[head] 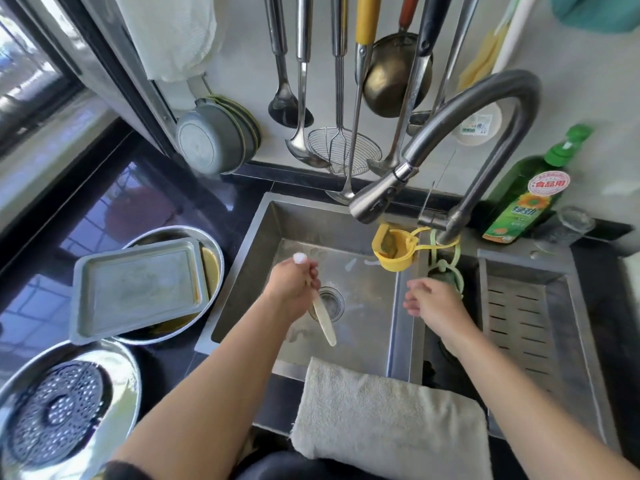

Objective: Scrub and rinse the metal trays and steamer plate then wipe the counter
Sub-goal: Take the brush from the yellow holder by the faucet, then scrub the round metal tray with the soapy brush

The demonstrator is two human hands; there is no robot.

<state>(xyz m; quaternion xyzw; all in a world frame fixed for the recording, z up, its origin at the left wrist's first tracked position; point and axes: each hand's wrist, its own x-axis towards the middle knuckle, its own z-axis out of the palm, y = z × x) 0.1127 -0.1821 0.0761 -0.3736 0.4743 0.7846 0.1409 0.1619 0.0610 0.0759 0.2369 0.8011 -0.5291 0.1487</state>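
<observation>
Left hand (294,289) over the sink (263,216) basin, fingers curled round a pale long-handled brush (323,322), white tip poking above the knuckles, handle slanting down past the drain (329,301). Right hand (429,299) just right of the basin, above the divider, fingers loosely bent and gripping nothing, close to a green hanging holder (450,271).

Left of the sink, on the dark surface (166,192): a rectangular metal tray (138,289) lying tilted across a round metal tray (180,235) with yellowish residue inside. Nearer the camera on that side, another round metal dish (121,368) carrying the perforated steamer plate (55,414). All well left of the left hand, untouched.

Behind the sink's right corner, a green dish soap bottle (530,199) with a red round sticker reading 食品用 and a sunflower label; smaller print too blurred to read. Arched over the basin, a grey faucet (478,95), a yellow strainer cup (394,251) hung beneath its spout. Draped over the sink's front edge, a beige towel (388,414). On the wall behind the sink, hanging ladles and a wire skimmer (343,150).
</observation>
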